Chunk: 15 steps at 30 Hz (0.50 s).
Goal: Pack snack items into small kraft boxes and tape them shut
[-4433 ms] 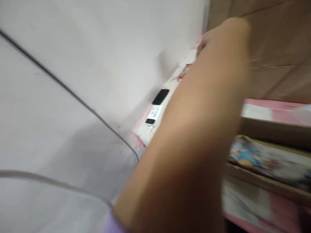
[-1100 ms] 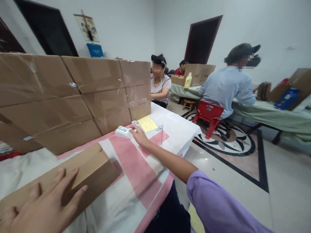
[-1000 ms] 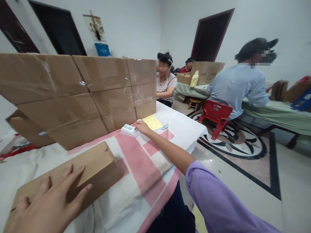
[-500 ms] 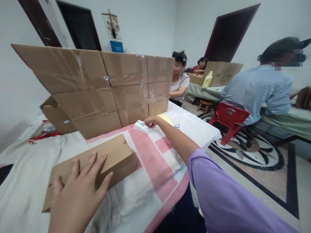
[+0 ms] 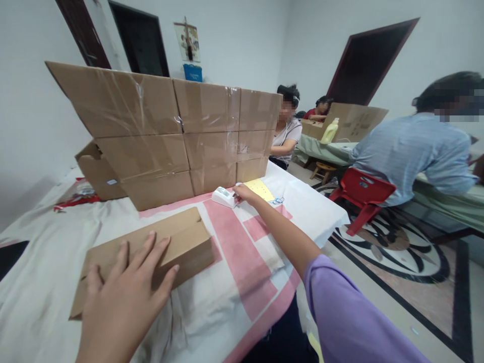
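My left hand (image 5: 126, 297) lies spread with its palm down on a closed brown cardboard box (image 5: 185, 227), which rests flat on the cloth-covered table. Stretched out to the far side of the table, my right hand (image 5: 244, 193) has its fingers curled at the right end of a small white wedge-shaped object (image 5: 224, 197) with a greyish top. The fingertips look pinched together there, but what sits between them is too small to make out. Just right of this hand lies a yellow dotted sheet (image 5: 260, 189).
A wall of taped cardboard boxes (image 5: 155, 136) stands along the table's far side, with an open carton (image 5: 100, 174) at its left. A blue tangle (image 5: 278, 200) lies near the right edge. Several people sit beyond, one on a red chair (image 5: 363, 186).
The view has shifted slightly, so the scene sits a little further right. My right hand stays at the white object's right end; my left hand stays flat on the box.
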Tool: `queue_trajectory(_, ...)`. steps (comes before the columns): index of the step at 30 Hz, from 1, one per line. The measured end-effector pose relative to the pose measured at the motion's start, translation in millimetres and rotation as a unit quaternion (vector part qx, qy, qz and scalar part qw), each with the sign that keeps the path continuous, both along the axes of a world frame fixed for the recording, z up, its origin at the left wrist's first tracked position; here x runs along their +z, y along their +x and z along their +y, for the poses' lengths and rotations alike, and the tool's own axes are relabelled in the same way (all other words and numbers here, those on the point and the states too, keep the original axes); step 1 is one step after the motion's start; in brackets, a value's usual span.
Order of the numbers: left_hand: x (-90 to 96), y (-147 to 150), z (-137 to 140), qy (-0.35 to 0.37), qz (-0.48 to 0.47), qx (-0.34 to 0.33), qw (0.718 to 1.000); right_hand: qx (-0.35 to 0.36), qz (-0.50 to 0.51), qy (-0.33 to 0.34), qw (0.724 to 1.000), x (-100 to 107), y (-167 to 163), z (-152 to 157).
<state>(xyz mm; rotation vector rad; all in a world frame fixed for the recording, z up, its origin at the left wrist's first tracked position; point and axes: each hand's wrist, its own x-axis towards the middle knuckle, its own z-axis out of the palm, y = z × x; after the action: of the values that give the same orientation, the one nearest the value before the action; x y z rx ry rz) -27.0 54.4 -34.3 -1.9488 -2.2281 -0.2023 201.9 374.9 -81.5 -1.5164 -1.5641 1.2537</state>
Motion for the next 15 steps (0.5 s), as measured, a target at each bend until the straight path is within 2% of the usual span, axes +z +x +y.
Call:
queue_trajectory(7, -0.4, 0.7, -1.3, 0.002, 0.012, 0.007, 1.000, -0.014, 0.095, -0.007, 0.995, -18.7, 6.8, -7.8)
queue_trajectory(15, -21.3, -19.4, 2.6, 0.026, 0.005, -0.013, 1.000, -0.026, 0.181, -0.022, 0.983, -31.0, 12.1, -6.9)
